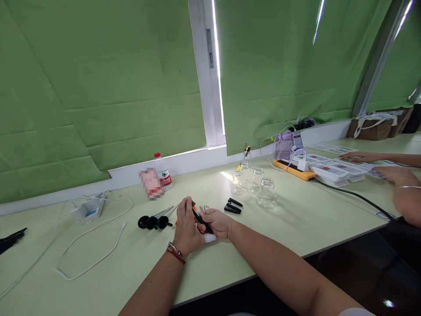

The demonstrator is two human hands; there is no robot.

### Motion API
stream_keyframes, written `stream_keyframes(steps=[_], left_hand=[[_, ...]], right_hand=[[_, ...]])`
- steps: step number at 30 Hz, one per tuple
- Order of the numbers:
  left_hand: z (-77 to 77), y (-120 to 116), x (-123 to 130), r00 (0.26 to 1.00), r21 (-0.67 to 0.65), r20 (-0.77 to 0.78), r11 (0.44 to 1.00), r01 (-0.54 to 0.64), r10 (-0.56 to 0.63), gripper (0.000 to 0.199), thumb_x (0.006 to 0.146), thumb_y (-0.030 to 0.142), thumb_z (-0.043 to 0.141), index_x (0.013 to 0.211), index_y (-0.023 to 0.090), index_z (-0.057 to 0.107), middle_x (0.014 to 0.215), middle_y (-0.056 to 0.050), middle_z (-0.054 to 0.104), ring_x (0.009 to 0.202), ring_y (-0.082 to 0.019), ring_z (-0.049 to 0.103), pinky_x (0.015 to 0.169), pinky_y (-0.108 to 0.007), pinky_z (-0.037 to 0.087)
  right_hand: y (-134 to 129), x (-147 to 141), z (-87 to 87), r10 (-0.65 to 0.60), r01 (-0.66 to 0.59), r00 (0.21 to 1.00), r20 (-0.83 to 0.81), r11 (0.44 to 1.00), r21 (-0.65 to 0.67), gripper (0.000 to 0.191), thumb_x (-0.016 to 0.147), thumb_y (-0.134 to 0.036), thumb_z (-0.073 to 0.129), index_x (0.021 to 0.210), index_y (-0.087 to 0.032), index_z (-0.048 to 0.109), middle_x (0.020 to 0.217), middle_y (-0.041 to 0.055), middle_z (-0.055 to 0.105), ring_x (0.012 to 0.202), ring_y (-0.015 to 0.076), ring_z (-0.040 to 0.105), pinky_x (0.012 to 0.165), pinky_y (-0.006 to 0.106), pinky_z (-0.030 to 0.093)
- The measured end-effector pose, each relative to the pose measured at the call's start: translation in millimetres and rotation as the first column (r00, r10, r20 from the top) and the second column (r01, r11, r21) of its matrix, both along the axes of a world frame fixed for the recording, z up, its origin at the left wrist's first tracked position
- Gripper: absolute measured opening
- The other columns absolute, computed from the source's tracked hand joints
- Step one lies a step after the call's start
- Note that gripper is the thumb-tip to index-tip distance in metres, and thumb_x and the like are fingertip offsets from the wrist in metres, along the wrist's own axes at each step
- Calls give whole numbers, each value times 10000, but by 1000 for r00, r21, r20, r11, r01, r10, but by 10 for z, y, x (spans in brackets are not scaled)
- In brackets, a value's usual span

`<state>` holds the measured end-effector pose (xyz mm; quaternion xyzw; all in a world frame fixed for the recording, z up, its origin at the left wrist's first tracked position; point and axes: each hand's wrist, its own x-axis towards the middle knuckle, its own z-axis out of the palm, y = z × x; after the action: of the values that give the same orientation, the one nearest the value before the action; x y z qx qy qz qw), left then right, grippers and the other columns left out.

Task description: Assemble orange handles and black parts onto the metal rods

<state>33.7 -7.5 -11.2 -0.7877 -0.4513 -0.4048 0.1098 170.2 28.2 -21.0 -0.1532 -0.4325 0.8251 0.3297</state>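
Near the table's front middle, my left hand (189,230) and my right hand (217,223) meet around a black handle-like piece (203,221), both closed on it. A white wrap shows at the base of my left thumb. Something orange shows behind my left fingers, mostly hidden. Just left of my hands lie several metal rods with round black ends (152,222). Small metal parts (204,207) sit right behind my hands. To the right, several black pieces (233,209) lie on the table.
Glass jars (267,193) stand behind the black pieces. A bottle (167,180) is at the back. White cables (98,262) curl at the left. An orange power strip (296,170), paper stacks (332,175) and another person's hands (365,157) are at the right.
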Motion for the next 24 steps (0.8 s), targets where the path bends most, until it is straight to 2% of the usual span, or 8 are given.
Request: stream_keyframes(steps=[5,9,16,24], left_hand=[[29,-23,27,999,82,-27,996,19,-17,1189,508,496,733,1437,111,98,1335,-225,302,1262,-401,320,1014,-589,316],[60,-43,44,999,123,-16,992,33,-31,1122,507,454,733,1411,135,150,1303,-206,346,1245,-392,346,1013,-591,314],[84,-66,29,999,104,13,994,28,-29,1006,478,382,719,1344,156,259,1294,-187,373,1214,-379,392,993,-559,356],[135,-72,19,997,150,11,986,76,-78,970,498,394,690,1340,156,270,1250,-176,425,1154,-365,445,961,-554,377]], right_hand=[[-26,4,34,-1,1,1000,9,1000,-21,398,680,-454,741,807,-106,595,486,-14,552,479,102,491,577,262,379],[-32,5,48,4,-4,1000,16,1000,-21,397,677,-445,743,815,-103,597,488,-11,562,479,105,502,576,261,386],[-8,1,12,16,-16,1000,25,1000,-12,398,701,-445,718,859,-99,601,505,3,588,493,121,534,582,269,393],[-11,7,35,46,-46,999,5,999,-12,339,712,-392,713,855,-112,586,522,10,606,506,130,554,598,288,401]])
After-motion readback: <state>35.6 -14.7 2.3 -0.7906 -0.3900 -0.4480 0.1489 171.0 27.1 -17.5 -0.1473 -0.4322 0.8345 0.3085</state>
